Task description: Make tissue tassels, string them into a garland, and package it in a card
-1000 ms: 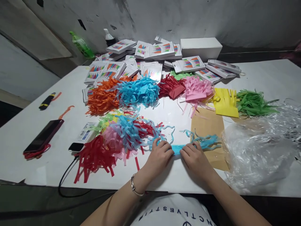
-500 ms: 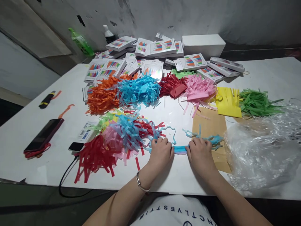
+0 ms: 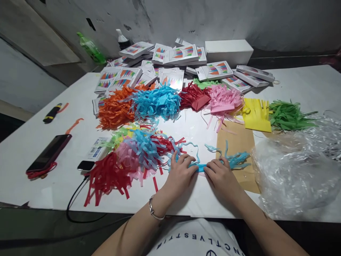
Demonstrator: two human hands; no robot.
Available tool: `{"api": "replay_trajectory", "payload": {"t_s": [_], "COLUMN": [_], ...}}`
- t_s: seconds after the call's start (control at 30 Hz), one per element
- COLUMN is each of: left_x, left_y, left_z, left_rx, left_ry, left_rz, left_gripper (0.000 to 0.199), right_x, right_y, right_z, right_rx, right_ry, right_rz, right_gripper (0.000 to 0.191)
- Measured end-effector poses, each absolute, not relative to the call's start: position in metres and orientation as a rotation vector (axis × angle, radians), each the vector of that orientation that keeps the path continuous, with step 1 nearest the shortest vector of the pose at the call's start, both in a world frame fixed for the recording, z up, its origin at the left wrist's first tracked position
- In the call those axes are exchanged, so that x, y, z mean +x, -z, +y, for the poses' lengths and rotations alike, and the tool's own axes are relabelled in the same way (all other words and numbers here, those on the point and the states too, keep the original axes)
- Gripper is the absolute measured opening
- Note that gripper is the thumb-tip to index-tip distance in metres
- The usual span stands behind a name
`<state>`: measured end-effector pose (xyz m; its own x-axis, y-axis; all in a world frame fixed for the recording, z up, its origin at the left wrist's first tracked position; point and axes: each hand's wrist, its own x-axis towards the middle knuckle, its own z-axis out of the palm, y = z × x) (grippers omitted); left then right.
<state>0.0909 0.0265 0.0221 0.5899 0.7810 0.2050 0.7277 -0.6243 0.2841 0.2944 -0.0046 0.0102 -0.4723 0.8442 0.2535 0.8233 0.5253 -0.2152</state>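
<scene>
A blue tissue-paper tassel (image 3: 201,168) lies crosswise on the table in front of me, its middle flattened into a narrow band. My left hand (image 3: 182,172) is closed over the left part of this band, thumb at its near edge. On the right part, my right hand (image 3: 220,174) grips with bent fingers, close to the left one. Cut fringe (image 3: 239,160) sticks out past my right hand; the fringe on the left is partly hidden by my left hand. A sliver of pale pink paper shows under the band.
Left of my hands lies a pile of mixed tassels (image 3: 145,147). Behind are orange (image 3: 115,110), blue (image 3: 160,101), red (image 3: 195,97), pink (image 3: 226,97), yellow (image 3: 257,115) and green fringes (image 3: 291,115), then printed boxes (image 3: 181,54). Clear plastic wrap (image 3: 293,177) sits right, a phone (image 3: 49,153) left.
Both hands have come nearer each other along the blue band, so less of it shows between them. More of the fringe at the right end is spread out.
</scene>
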Motion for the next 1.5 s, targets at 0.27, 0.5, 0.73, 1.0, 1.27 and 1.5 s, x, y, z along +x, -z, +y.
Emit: {"api": "replay_trajectory", "payload": {"t_s": [0.27,0.5,0.73,1.0,1.27,1.5], "left_x": [0.093,0.089,0.091,0.100,0.095,0.095], "left_y": [-0.020,-0.016,-0.025,-0.026,-0.022,-0.015], "left_z": [0.029,0.023,0.017,0.020,0.023,0.029], "left_rx": [2.552,2.549,2.467,2.529,2.702,2.532], "left_ry": [-0.540,-0.512,-0.377,-0.324,-0.433,-0.491], "left_rz": [1.212,1.239,1.403,1.518,1.177,1.218], "left_gripper": [0.014,0.010,0.016,0.012,0.013,0.006], "right_x": [0.282,0.298,0.306,0.293,0.292,0.286], "right_y": [-0.009,-0.003,-0.006,-0.014,-0.003,-0.003], "right_z": [-0.003,-0.012,-0.013,-0.001,-0.005,0.000], "right_rx": [-1.411,-1.339,-1.592,-1.743,-1.328,-1.280], "right_ry": [-0.077,-0.049,-0.098,0.017,-0.038,0.083], "right_rz": [-2.387,-2.349,-2.282,-2.297,-2.425,-2.463], "right_gripper": [0.015,0.022,0.016,0.014,0.013,0.020]}}
